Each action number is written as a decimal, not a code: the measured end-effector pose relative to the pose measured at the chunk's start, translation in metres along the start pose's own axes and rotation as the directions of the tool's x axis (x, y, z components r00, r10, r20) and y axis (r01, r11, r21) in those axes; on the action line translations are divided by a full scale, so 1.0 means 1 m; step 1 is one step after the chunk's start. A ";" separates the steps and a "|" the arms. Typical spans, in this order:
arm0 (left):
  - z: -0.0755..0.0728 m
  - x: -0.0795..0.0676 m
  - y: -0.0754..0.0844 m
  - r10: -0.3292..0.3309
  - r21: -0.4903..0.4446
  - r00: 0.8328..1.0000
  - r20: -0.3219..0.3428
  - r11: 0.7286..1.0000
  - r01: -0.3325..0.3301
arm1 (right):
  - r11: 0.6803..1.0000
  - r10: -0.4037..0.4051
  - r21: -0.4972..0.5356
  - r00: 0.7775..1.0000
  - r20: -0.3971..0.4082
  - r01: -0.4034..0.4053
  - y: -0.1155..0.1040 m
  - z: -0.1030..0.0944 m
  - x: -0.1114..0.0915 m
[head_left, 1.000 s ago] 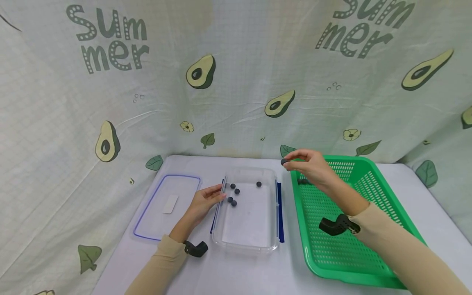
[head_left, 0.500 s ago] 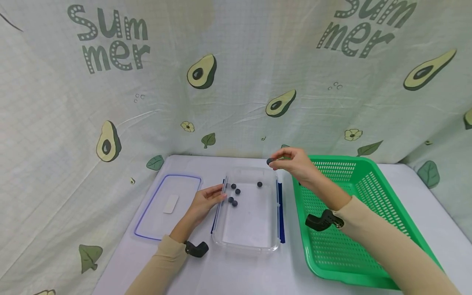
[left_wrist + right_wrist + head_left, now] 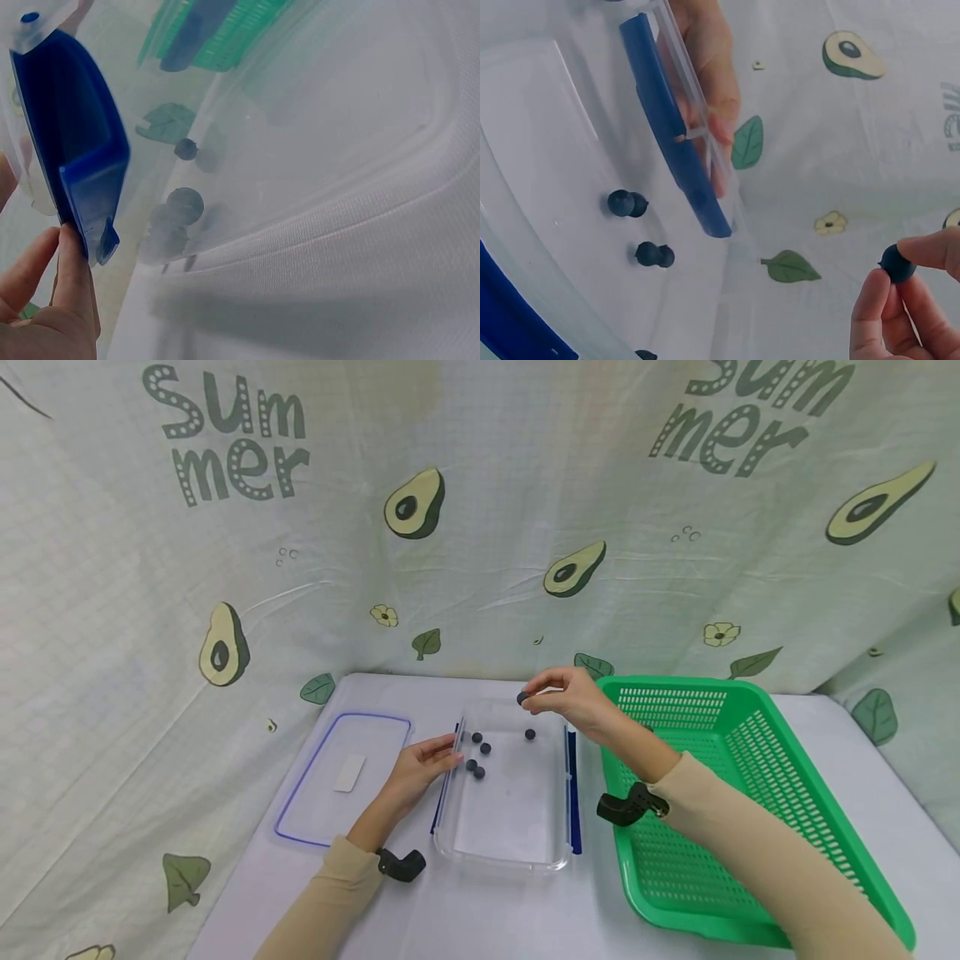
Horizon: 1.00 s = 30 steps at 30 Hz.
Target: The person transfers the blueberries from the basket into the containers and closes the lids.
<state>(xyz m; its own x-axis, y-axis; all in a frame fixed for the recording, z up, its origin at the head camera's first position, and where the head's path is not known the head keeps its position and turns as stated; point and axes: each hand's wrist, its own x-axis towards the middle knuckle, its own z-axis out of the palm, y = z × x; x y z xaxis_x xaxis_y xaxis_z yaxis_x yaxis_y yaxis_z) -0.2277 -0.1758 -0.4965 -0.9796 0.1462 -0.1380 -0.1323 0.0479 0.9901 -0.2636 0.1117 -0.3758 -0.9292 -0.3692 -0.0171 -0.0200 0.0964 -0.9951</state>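
A blueberry (image 3: 522, 698) is pinched between the thumb and fingertips of my right hand (image 3: 567, 700), above the far end of a clear plastic container (image 3: 502, 863). Its round dark shape and small crown show in the right wrist view. My left hand (image 3: 414, 774) grips the container's left wall by the rim, beside the blue latch (image 3: 660, 97) that hangs down there. Inside, several blueberries (image 3: 479, 772) lie along the left side, and a single blueberry (image 3: 530, 734) sits near the far right corner.
A green perforated basket (image 3: 628, 893) stands to the right; the right forearm crosses over it and hides part of its inside. At the left lies a clear lid with a blue seal (image 3: 300, 838) and a white label. A printed curtain (image 3: 480, 568) hangs behind the table.
My right hand has moved left with the blueberry, from the basket's far left corner to above the container's far end. The left hand keeps its place on the wall.
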 end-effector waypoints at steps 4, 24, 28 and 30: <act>0.001 0.000 0.001 0.004 0.001 1.000 -0.001 1.000 -0.004 | 0.999 0.006 -0.032 1.000 0.017 -0.005 0.005 0.006 0.007; 0.003 0.003 -0.002 0.030 -0.023 0.999 -0.018 0.999 -0.031 | 0.994 0.006 -0.107 1.000 0.026 -0.003 0.036 0.041 0.037; 0.002 0.003 -0.001 0.019 -0.023 0.999 -0.027 1.000 -0.020 | 0.992 0.012 -0.127 0.999 0.037 -0.008 0.041 0.047 0.040; 0.002 0.003 0.000 0.012 -0.025 1.000 -0.025 1.000 -0.012 | 0.990 0.024 -0.139 0.999 0.049 -0.017 0.042 0.050 0.041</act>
<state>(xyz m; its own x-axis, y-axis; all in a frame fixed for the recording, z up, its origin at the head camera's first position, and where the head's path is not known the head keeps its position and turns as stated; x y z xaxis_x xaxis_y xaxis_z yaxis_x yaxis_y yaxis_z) -0.2305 -0.1735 -0.4971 -0.9846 0.1217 -0.1256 -0.1239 0.0216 0.9921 -0.2842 0.0544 -0.4232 -0.9104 -0.4113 -0.0456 -0.0555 0.2305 -0.9715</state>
